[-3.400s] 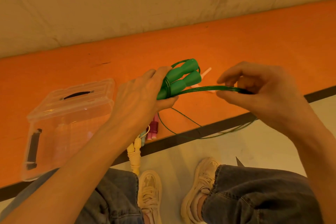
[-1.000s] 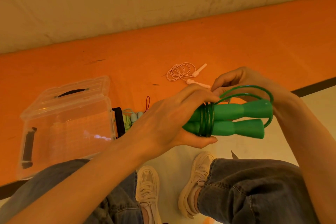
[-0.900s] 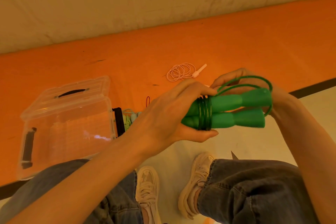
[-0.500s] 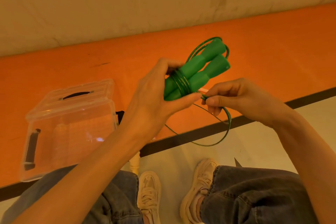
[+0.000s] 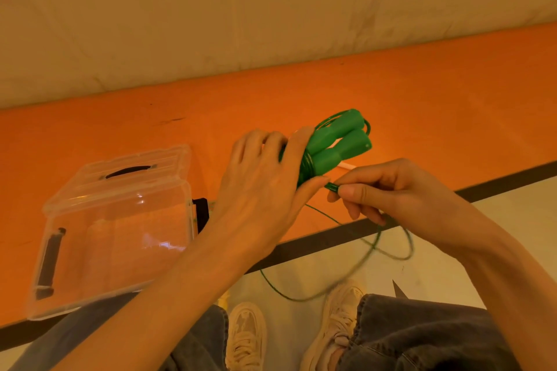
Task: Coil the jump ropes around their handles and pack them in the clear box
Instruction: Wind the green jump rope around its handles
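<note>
Green jump rope point(image 5: 337, 144): two handles laid side by side, held above the orange desk point(image 5: 422, 105), thick ends pointing far-right. Several turns of cord already bind the handles at their narrow end. Remaining cord point(image 5: 370, 247): one slack loop, hanging from the right hand down past the near desk edge toward the floor; partly blurred.

Left hand point(image 5: 265, 187): fingers and thumb wrapped round the narrow end of the handles, thumb tip beside the wound turns.

Right hand point(image 5: 388, 190): thumb and forefinger pinching the cord just right of the coil, the other fingers curled over the strand that trails below.

Step in hand, judged: winding the last slack onto the handles. Handling notes: keep the cord taut between the pinch and the coil; lay each turn beside the previous one, not across it; keep the left thumb on the finished turns so they do not spring loose; feed the hanging loop without letting it snag on the desk edge or the shoes; tuck the tail under a turn before release.

Clear plastic box point(image 5: 120, 238): on the desk at near left, black handle on its far lid point(image 5: 126, 172), black latch on its left wall. Contents: no rope visible inside; the walls show only reflections.
</note>
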A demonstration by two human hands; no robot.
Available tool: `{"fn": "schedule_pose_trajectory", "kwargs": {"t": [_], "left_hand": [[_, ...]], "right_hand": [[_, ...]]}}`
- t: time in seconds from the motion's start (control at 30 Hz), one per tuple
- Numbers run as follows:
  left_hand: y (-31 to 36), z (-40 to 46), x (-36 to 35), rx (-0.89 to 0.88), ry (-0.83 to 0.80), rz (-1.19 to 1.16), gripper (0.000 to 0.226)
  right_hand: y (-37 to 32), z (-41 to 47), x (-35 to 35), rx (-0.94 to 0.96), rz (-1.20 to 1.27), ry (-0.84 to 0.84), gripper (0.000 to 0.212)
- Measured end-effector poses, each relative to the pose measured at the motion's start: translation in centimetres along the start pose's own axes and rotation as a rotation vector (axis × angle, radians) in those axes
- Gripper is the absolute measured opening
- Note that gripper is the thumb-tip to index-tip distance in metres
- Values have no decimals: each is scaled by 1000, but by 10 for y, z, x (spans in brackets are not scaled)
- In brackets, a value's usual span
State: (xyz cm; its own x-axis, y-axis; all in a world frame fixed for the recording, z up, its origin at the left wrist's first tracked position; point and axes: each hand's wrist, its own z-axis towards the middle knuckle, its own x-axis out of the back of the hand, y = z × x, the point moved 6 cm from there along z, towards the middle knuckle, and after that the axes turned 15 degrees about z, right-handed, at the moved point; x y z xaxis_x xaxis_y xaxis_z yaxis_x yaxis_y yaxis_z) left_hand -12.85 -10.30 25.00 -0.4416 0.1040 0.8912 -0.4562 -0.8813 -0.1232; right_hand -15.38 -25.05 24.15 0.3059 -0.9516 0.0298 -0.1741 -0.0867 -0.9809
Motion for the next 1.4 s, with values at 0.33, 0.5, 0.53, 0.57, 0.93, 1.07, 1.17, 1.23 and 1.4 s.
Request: {"fn": "schedule_pose_trajectory", "kwargs": {"t": [0.33, 0.5, 0.53, 0.57, 0.93, 1.07, 1.17, 1.23, 1.4], "left_hand": [[0, -10, -4, 3, -32, -2, 66], [2, -10, -5, -57, -47, 46, 82], [2, -9, -6, -68, -43, 51, 82], [0, -8, -6, -80, -42, 47, 82], [-11, -12, -18, -99, -90, 73, 83], [-5, -13, -14, -69, -55, 125, 78], [-11, -11, -15, -15, -84, 72, 73], [-16, -9, -15, 10, -100, 47, 72], [-24, -11, -15, 28, -113, 76, 67]], "right_hand": [[-2, -4, -8, -58, 3, -19, 22], [-1, -7, -6, -110, 43, -3, 35], [0, -7, -8, -123, 43, -7, 34], [2, -7, -8, -141, 36, -1, 27], [6, -5, -23, -162, -8, 1, 26], [6, -7, -30, -177, 156, -56, 30], [6, -6, -30, -191, 186, -53, 26], [2, -6, -29, -180, 140, -18, 26], [-5, -8, -14, -73, -188, 141, 26]]}}
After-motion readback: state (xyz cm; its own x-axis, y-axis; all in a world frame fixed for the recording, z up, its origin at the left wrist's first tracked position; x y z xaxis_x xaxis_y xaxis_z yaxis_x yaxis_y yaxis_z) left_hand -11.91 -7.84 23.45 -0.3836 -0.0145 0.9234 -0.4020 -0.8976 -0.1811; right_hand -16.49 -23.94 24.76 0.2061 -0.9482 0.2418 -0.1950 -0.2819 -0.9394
